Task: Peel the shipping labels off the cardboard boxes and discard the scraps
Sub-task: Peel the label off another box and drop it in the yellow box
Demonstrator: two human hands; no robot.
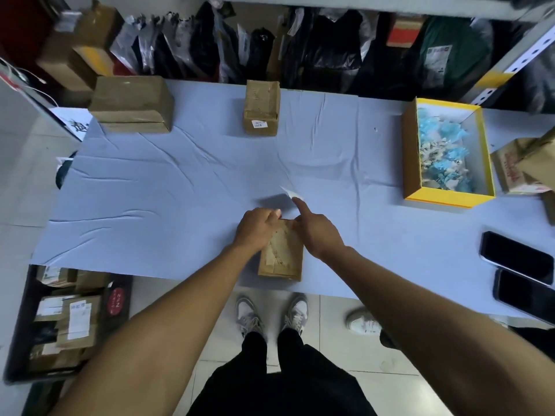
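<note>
A small brown cardboard box (282, 255) stands at the near edge of the table, its top showing torn tape residue. My left hand (258, 228) grips the box's far left corner with curled fingers. My right hand (315, 229) is at the far right corner and pinches a small white label scrap (290, 193) that sticks up past its fingertips. A yellow-edged box (447, 202) on the right holds several crumpled white and blue scraps. Another box with a small white sticker (260, 125) stands at the far middle.
A wide flat cardboard box (132, 105) sits at the far left. Two dark phones (516, 256) lie at the right near edge. More boxes (522, 166) are at the far right. A black crate of labelled boxes (69, 319) stands on the floor to the left.
</note>
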